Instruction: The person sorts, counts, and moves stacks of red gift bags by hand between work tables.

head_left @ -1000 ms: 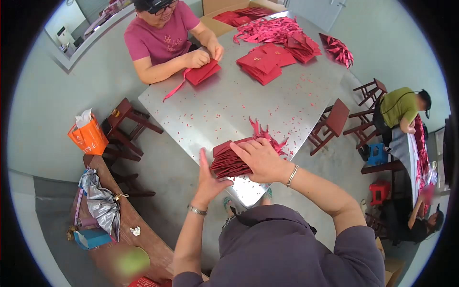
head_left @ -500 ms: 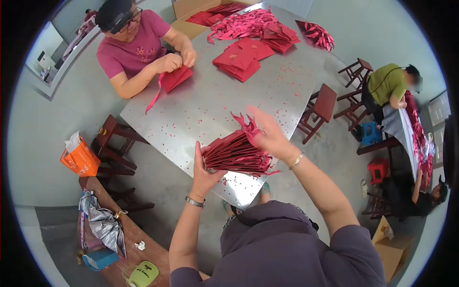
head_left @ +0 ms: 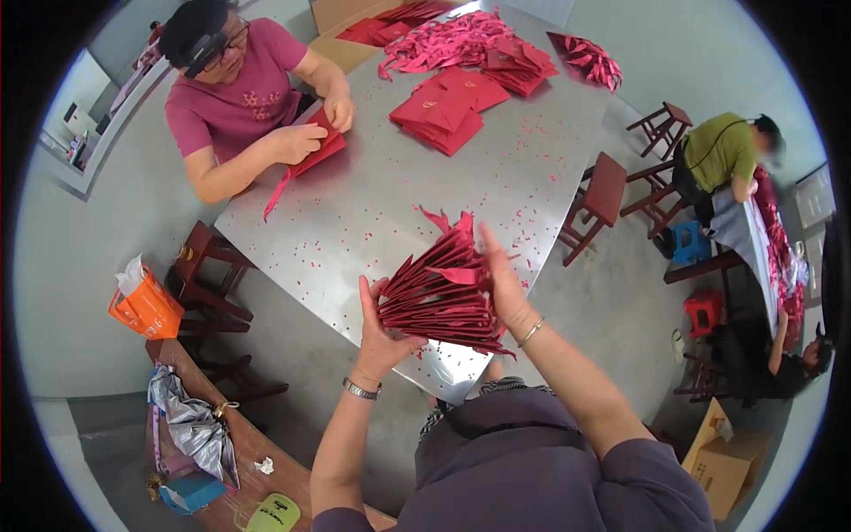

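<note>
Fanned bundle: a thick sheaf of red envelopes [head_left: 425,306], held over the near corner of the metal table [head_left: 355,226]; whether its lower edge rests there cannot be told.
Long axis of each envelope: roughly left to right, the upper ones slanting up to the right and the lower ones dipping slightly.
Pointing: the gathered end faces left, the wide end right, with pink ribbons [head_left: 461,277] on that side (a few tips poke up at the far edge).
Left hand [head_left: 383,335]: clasping the narrow end, thumb on the near side and fingers on the far side.
Right hand [head_left: 507,288]: fingers extended and straight, beside the ribbon side; firm contact is hard to judge.
Across the table: a co-worker [head_left: 239,97] in a pink shirt, both hands on a red packet [head_left: 319,158].
Far side: flat red stacks [head_left: 448,106] near a heap of ribbon [head_left: 452,40].
</note>
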`<state>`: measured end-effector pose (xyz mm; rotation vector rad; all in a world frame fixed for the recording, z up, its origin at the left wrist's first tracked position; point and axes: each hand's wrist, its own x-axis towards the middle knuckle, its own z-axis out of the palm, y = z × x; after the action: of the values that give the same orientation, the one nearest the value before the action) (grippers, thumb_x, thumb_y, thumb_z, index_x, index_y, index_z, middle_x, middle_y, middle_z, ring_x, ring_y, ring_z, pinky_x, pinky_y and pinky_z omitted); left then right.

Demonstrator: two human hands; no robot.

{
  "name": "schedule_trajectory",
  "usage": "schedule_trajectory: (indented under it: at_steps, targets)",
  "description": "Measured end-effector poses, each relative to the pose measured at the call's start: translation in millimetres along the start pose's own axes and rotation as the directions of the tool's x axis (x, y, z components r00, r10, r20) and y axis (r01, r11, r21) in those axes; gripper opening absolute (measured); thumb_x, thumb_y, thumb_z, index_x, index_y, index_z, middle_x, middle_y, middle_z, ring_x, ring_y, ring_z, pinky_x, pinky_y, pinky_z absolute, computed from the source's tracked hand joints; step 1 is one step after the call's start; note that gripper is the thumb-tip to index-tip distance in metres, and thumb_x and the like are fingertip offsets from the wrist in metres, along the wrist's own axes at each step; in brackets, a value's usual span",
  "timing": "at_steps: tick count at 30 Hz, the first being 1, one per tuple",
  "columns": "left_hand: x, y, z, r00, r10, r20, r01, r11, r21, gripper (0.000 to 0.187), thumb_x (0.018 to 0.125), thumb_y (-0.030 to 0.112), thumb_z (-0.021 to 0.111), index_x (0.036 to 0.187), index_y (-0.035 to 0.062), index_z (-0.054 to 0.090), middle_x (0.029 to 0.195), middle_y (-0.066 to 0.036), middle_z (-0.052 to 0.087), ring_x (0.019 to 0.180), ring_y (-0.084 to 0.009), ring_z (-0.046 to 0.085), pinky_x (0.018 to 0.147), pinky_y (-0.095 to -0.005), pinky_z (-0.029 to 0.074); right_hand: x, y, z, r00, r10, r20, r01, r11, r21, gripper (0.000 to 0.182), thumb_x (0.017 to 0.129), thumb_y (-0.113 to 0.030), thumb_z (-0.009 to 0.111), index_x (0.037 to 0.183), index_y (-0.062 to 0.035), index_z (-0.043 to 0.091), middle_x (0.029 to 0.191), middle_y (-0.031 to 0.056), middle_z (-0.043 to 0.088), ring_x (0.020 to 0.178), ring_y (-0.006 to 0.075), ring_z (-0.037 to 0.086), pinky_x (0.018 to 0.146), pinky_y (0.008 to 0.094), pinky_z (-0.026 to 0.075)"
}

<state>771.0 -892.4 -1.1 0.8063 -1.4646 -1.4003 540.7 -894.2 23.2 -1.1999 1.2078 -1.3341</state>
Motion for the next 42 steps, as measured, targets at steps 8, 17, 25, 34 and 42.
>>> schedule_trajectory:
  at_steps: [8,17,25,34,42]
  targets:
    - [2,1,-3,1.0,0.009,0.009,-0.01,0.992,0.125,0.136,0.052,0.015,0.09,0.146,0.0063,-0.007,0.141,-0.015,0.03,0.124,-0.0275,0.044,0.1,-0.0367,0.044,-29,-93,56,0.716,0.027,0.698,0.691,0.117,-0.713,0.085,0.066,-0.044,0.075,0.134,-0.0044,0.041,0.139,0.018,0.037,0.133,0.0322,0.032,0.109,0.0545,0.019]
    - [1,-5,-5,0.997,-0.044,0.058,0.048,0.997,-0.062,0.136,0.052,0.016,0.09,0.146,0.0058,-0.008,0.143,-0.016,0.028,0.129,-0.0277,0.039,0.106,-0.0386,0.036,15,-101,31,0.782,0.066,0.62,0.594,0.221,-0.773,0.108,0.054,-0.05,0.079,0.14,-0.0072,0.032,0.143,0.0226,0.03,0.136,0.0396,0.024,0.108,0.0602,0.014]
    - [4,-18,23,0.997,-0.036,-0.069,0.042,0.995,0.094,0.127,0.056,0.007,0.087,0.145,0.0021,-0.003,0.135,-0.018,0.036,0.12,-0.0275,0.047,0.101,-0.0375,0.042,17,-75,21,0.78,-0.032,0.625,0.612,0.254,-0.749,0.09,0.068,-0.055,0.067,0.135,-0.0022,0.039,0.115,0.0149,0.051,0.114,0.0288,0.045,0.1,0.0517,0.025]
    - [6,-21,42,0.938,-0.012,-0.347,0.057,0.991,0.121,0.043,0.069,-0.003,0.075,0.107,-0.0017,0.056,0.096,-0.008,0.065,0.087,-0.0146,0.063,0.079,-0.0289,0.052,12,-84,-4,0.763,0.003,0.647,0.643,0.108,-0.758,0.088,0.059,-0.032,0.08,0.133,-0.0074,0.04,0.116,0.0109,0.053,0.114,0.0264,0.048,0.103,0.052,0.025]
    - [-18,8,60,0.915,-0.078,-0.396,0.044,0.995,-0.093,0.047,0.073,-0.001,0.074,0.114,-0.0014,0.051,0.103,-0.008,0.064,0.091,-0.0139,0.062,0.083,-0.028,0.05,34,-110,6,0.539,0.127,0.833,0.815,0.173,-0.553,0.038,0.064,-0.018,0.072,0.094,-0.0016,0.053,0.088,0.012,0.06,0.091,0.0291,0.058,0.075,0.0391,0.049]
